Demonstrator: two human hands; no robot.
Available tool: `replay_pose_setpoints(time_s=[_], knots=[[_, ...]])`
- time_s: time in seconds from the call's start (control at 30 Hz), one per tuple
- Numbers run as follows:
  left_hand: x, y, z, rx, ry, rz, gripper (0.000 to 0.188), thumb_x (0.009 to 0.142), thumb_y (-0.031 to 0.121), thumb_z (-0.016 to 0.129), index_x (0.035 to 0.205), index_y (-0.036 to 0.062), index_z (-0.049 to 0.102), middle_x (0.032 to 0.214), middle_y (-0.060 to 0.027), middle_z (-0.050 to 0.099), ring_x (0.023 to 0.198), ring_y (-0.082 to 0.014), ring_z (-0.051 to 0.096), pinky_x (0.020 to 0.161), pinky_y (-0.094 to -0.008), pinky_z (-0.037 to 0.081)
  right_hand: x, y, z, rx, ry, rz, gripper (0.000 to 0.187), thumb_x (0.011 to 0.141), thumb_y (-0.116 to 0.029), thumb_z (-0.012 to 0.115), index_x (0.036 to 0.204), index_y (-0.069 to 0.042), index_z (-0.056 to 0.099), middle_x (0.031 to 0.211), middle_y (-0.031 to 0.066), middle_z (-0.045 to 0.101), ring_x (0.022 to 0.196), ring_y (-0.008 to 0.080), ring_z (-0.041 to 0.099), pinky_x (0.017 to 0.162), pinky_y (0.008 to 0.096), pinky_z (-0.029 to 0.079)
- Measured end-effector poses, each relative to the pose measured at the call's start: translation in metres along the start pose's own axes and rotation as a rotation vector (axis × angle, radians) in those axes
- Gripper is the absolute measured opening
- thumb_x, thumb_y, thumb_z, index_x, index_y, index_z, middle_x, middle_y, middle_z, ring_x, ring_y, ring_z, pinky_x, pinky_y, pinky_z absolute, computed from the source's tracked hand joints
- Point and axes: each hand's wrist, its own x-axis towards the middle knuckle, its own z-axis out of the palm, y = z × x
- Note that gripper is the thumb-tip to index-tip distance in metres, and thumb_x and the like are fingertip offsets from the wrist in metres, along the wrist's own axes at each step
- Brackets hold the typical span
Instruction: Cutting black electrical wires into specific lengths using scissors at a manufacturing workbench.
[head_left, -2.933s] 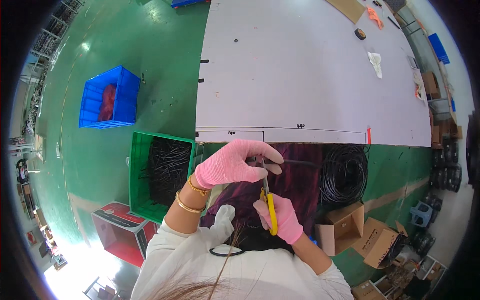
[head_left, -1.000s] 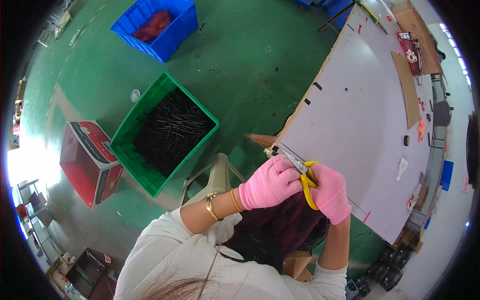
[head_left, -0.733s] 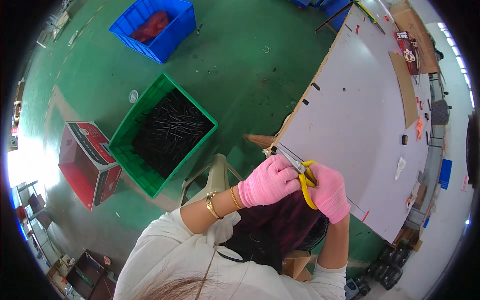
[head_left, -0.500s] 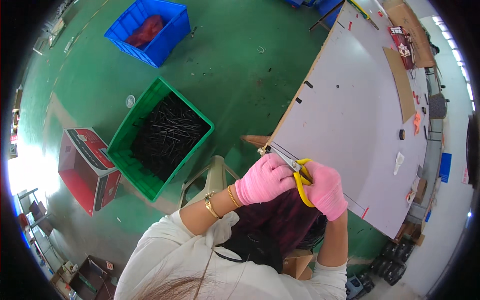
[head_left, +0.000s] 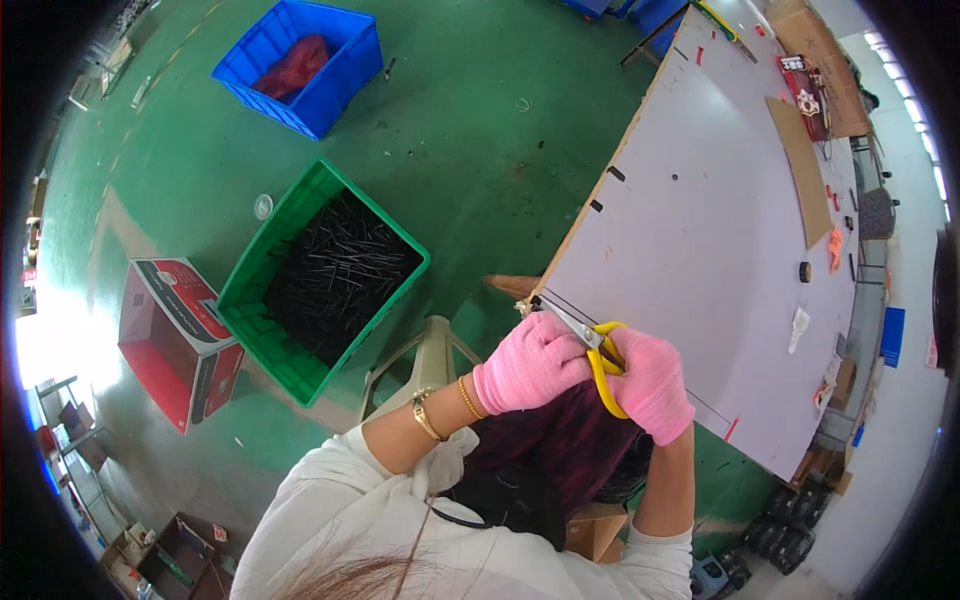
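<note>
My right hand (head_left: 652, 388), in a pink knitted glove, is closed round the yellow handles of a pair of scissors (head_left: 603, 382). The metal blades point up and to the left, over the near left corner of the white table (head_left: 690, 270). My left hand (head_left: 530, 366), gloved the same way, is closed just left of the blades with its fingers curled; what they hold is hidden. A small off-white bit (head_left: 522, 307) shows just beyond the left fingers, beside the table corner. Thin dark lines run along the tabletop by the blades.
To the left stands a green crate (head_left: 240, 290) of thin black strips. Farther off is a blue crate (head_left: 345, 95) holding a red bag (head_left: 298, 65). A red and white carton (head_left: 165, 345) and a beige stool (head_left: 435, 350) are nearby. A cardboard strip (head_left: 800, 170) lies on the table.
</note>
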Motion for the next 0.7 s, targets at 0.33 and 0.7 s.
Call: replay_pose_setpoints(time_s=[0.33, 0.7], knots=[[0.003, 0.0, -0.002, 0.021, 0.011, 0.013, 0.019, 0.074, 0.02, 0.067, 0.092, 0.0129, 0.064, 0.094, -0.0014, 0.058, 0.092, -0.0233, 0.057, 0.08, -0.0381, 0.049, 0.0, 0.0, 0.002, -0.001, -0.004, 0.005, 0.021, 0.078, -0.017, 0.074, 0.089, -0.002, 0.064, 0.076, 0.0213, 0.06, 0.071, 0.0417, 0.06, 0.061, 0.0412, 0.049], [0.006, -0.005, 0.003, -0.031, 0.083, 0.03, 0.035, 0.061, 0.009, 0.079, 0.09, 0.0176, 0.061, 0.098, 0.0001, 0.057, 0.09, -0.0256, 0.054, 0.075, -0.0382, 0.046, -0.008, 0.016, 0.003, -0.063, 0.029, -0.014, 0.022, 0.081, -0.02, 0.074, 0.089, -0.002, 0.062, 0.073, 0.0192, 0.06, 0.068, 0.0398, 0.059, 0.059, 0.0403, 0.049]])
